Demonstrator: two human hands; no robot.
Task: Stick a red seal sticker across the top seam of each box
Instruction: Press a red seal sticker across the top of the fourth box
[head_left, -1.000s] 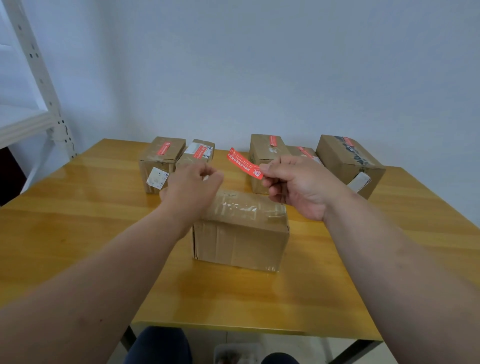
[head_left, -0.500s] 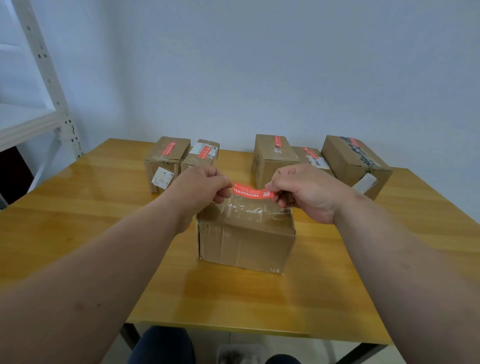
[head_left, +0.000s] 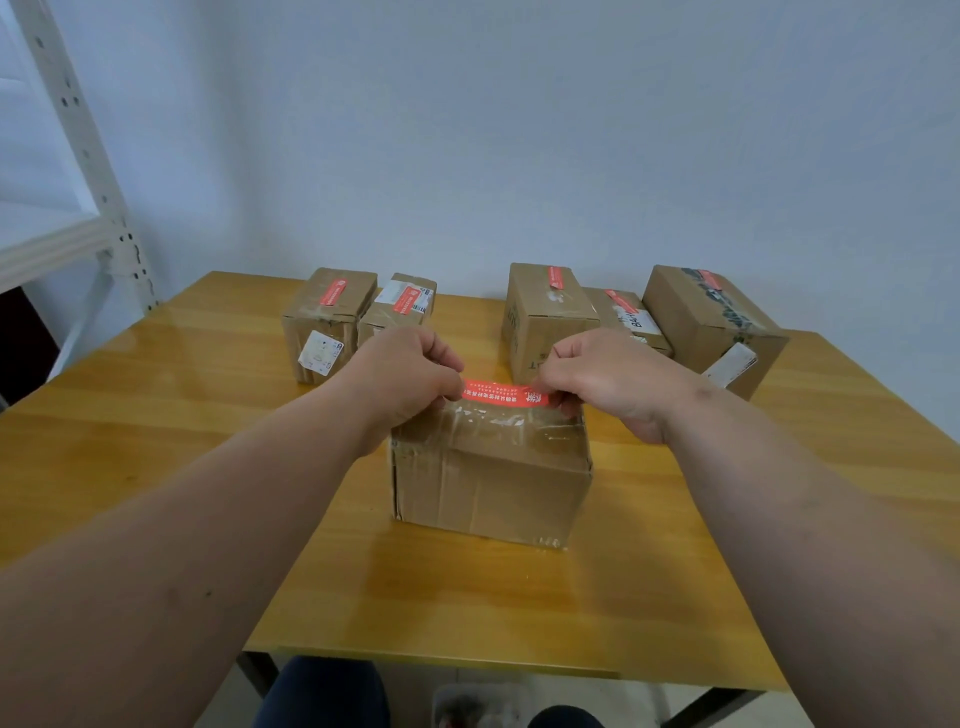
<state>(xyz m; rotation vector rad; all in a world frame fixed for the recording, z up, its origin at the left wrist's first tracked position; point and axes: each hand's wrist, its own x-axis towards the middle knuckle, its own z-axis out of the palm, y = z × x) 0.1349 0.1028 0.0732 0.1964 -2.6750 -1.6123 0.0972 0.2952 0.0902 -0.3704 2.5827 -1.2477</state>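
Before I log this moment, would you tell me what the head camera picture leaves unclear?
- Sticker ends: the left hand and right hand cover both ends of the red seal sticker, hiding each grip.
- Whether the sticker touches the near box: the low angle hides it.
- Sticker print: too small to read.
- Middle right back box: partly hidden by its neighbour and the right hand.

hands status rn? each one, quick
Left hand: pinching the left end of the red seal sticker.
Right hand: pinching its right end, over the front box.
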